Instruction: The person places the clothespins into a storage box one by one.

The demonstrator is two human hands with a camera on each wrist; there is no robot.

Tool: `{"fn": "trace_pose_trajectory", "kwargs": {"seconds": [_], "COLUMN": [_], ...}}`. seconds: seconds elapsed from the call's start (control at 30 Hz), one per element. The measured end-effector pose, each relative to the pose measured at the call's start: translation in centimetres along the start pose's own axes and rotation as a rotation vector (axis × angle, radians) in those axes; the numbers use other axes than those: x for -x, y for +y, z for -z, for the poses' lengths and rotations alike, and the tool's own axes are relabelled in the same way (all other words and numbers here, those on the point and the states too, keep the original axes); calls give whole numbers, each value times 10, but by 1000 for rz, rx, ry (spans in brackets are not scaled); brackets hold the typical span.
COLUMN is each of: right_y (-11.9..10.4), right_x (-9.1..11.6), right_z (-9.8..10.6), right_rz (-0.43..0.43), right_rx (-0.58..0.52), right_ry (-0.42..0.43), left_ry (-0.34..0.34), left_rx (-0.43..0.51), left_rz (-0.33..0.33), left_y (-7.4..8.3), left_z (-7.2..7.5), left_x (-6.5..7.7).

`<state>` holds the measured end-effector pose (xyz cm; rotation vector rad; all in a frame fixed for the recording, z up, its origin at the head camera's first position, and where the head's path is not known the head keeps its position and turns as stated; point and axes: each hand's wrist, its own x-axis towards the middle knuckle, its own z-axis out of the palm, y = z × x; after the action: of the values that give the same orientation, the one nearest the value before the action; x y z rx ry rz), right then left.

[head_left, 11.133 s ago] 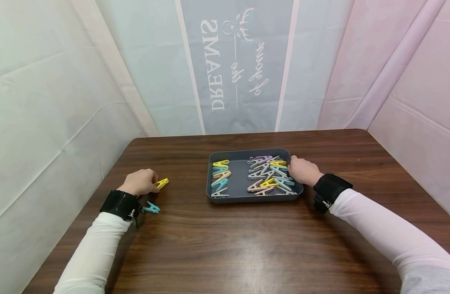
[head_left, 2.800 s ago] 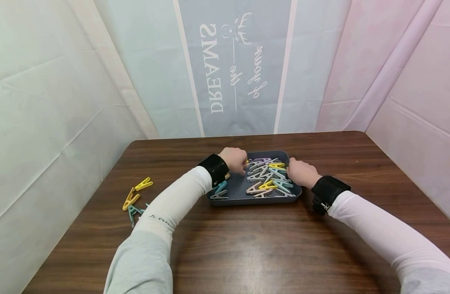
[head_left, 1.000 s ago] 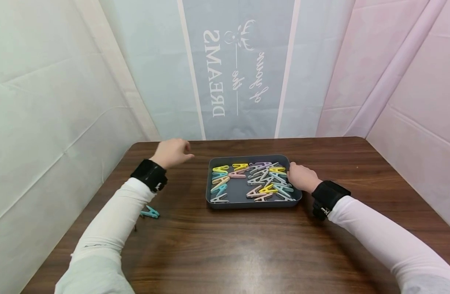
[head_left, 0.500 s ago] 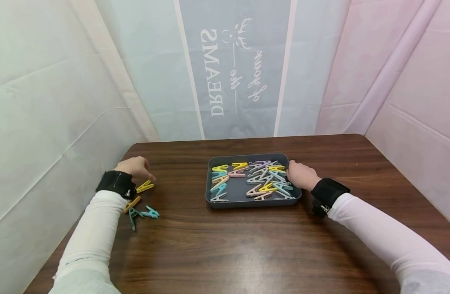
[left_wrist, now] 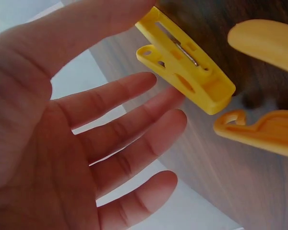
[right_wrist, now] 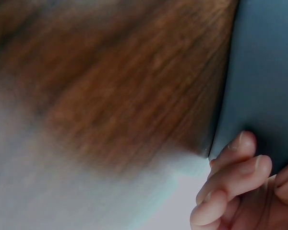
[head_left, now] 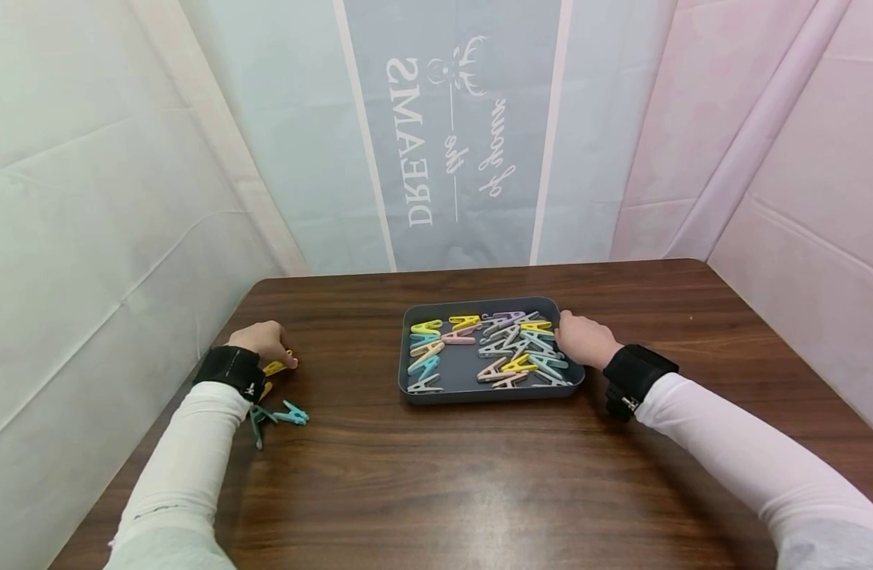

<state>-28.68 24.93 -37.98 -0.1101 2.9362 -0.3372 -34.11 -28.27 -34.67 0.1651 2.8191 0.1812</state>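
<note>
My left hand point(head_left: 261, 340) is low over the table's left side, at a yellow clothespin point(left_wrist: 192, 62). In the left wrist view the thumb is at one handle end and the relaxed fingers point(left_wrist: 110, 98) lie below the other; no firm pinch shows. My right hand point(head_left: 586, 340) holds the right wall of a dark grey tray point(head_left: 461, 368), fingers point(right_wrist: 245, 175) bent against its outside. Several clothespins form a left column in the tray, with a yellow one point(head_left: 464, 321) and a pink one point(head_left: 458, 336) beside it. A mixed pile point(head_left: 518, 348) fills the right.
Near the left wrist lie an orange-yellow clothespin point(left_wrist: 266, 132), a green one point(head_left: 258, 423) and a light blue one point(head_left: 292, 412). The brown wooden table point(head_left: 436, 483) ends at a hanging cloth point(head_left: 479, 158) behind, with white cloth on both sides.
Earlier the left hand was in the tray, where a yellow and a pink clothespin now lie beside the left column. It has since come back left and down to the yellow clothespin. The right hand stays.
</note>
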Motion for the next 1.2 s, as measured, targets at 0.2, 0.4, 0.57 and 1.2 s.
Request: {"fn": "trace_pose_trajectory", "kwargs": {"seconds": [0.2, 0.4, 0.57, 1.2], "right_y": [0, 2, 2, 1], "right_x": [0, 1, 0, 1], "right_z": [0, 1, 1, 2], "right_rz": [8, 29, 24, 18], "right_rx": [4, 26, 15, 5], "right_ry": [4, 5, 6, -1], "left_ry": [18, 42, 49, 237], "left_rx": [-10, -12, -13, -49], "left_rz": [-11, -26, -24, -250], "left_y": [-1, 1, 4, 75], "left_z": [-2, -4, -3, 12], "left_x": [-3, -2, -2, 3]}}
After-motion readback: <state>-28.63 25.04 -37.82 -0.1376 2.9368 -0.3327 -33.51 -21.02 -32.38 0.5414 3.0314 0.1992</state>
